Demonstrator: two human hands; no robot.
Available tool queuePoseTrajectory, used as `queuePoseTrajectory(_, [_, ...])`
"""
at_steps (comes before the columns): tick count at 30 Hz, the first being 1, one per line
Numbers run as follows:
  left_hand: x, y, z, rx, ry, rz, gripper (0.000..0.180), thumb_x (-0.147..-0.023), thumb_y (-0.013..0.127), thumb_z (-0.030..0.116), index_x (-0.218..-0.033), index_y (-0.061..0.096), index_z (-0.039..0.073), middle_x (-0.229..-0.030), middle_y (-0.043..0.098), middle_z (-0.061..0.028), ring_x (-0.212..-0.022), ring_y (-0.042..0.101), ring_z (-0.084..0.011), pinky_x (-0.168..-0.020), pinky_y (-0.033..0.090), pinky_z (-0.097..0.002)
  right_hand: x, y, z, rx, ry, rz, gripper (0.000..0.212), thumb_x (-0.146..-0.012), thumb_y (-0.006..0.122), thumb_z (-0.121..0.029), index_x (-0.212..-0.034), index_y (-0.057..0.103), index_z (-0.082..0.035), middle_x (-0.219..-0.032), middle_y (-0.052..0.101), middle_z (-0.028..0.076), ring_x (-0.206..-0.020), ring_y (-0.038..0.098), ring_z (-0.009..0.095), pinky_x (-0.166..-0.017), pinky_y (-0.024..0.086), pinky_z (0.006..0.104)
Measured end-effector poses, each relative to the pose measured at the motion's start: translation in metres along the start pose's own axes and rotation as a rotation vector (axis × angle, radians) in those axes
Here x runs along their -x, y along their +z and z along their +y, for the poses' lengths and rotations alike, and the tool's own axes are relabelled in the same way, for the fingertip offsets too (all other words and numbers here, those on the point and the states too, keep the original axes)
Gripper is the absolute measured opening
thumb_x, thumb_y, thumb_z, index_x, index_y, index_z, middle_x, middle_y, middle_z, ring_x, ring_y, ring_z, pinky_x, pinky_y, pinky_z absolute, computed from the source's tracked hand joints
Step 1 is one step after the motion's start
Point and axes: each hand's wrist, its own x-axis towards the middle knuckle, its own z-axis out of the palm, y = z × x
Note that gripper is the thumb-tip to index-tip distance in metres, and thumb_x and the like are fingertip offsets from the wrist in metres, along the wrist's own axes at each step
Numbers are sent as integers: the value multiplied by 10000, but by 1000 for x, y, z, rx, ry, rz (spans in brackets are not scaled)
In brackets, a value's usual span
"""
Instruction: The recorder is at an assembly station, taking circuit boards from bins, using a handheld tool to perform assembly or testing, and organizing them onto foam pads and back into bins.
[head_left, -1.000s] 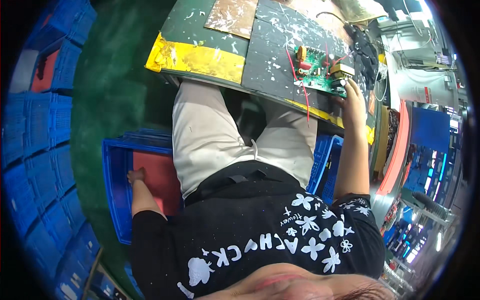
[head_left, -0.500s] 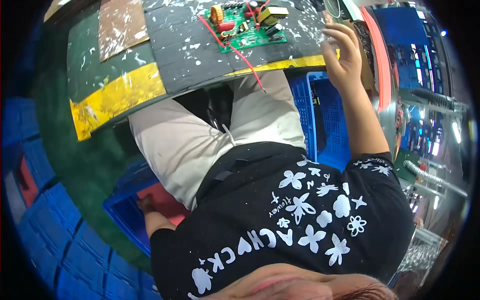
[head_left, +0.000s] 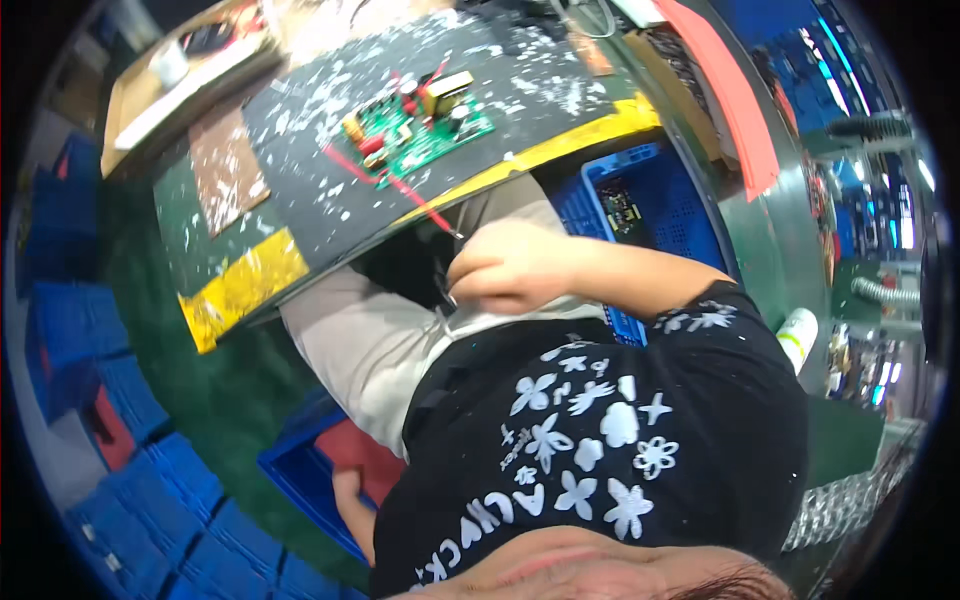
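A green circuit board with upright components lies on the black, white-spattered worktop. A red wire runs from it over the yellow-taped front edge. Just below the wire's free end is my right hand, held above my lap with its fingers curled in. Whether anything is between those fingers is hidden. At the lower left my left hand reaches down into a blue crate, beside a flat red piece. Its fingers are too small and hidden to read.
Under the table's right side stands a blue crate with circuit boards in it. A brown board lies on the worktop's left part. Beyond it is a shallow box. Blue crates are stacked at the left; an orange strip edges the right.
My right hand has come down from the table's right edge to the wire's free end, and its fingers have curled. My left hand stays in the crate. The view has shifted.
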Motion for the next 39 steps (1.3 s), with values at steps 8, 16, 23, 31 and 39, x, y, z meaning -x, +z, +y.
queuePoseTrajectory(8, [246, -320, 244, 370, -69, 461, 269, -749, 601, 63, -1017, 619, 55, -930, 648, -177, -862, 602, -366, -765, 465, -407, -42, 77, -26, -239, 14, -110, 530, -728, 689, -226, -1181, 512, -16, -1145, 555, 162, -1052, 547, 338, -855, 470, 422])
queuePoseTrajectory(16, [279, -398, 334, -204, 523, 1024, 137, -640, 623, 76, -771, 591, 52, -757, 595, -75, -757, 546, -288, -785, 419, -422, -56, 84, -43, -436, -48, 65, 861, -636, 801, -263, -1320, 365, 26, -1263, 483, 227, -1138, 480, 407, -956, 412, 441])
queuePoseTrajectory(23, [280, -433, 386, -137, 876, 926, 170, -605, 654, 81, -774, 641, 75, -799, 631, -28, -775, 552, -244, -788, 424, -416, -14, -13, -28, -258, -34, 367, 906, -647, 813, -243, -1391, 333, -49, -1265, 496, 184, -1137, 497, 350, -934, 427, 399])
queuePoseTrajectory(31, [244, -436, 368, -237, 734, 1834, 390, -834, 645, 164, -1175, 467, 97, -1153, 509, -167, -1054, 474, -368, -898, 392, -508, 65, -92, -7, -382, 307, 421, 230, -778, 692, -65, -1002, 652, -40, -910, 685, 62, -831, 648, 133, -744, 508, 294])
queuePoseTrajectory(39, [170, -436, 357, 177, 682, 1829, 435, -745, 610, 16, -1149, 448, 6, -1164, 453, -194, -1080, 442, -340, -968, 339, -459, 293, -226, 20, -337, 728, 1575, 257, -853, 619, -93, -1087, 599, 12, -1032, 644, 89, -940, 620, 180, -809, 501, 297])
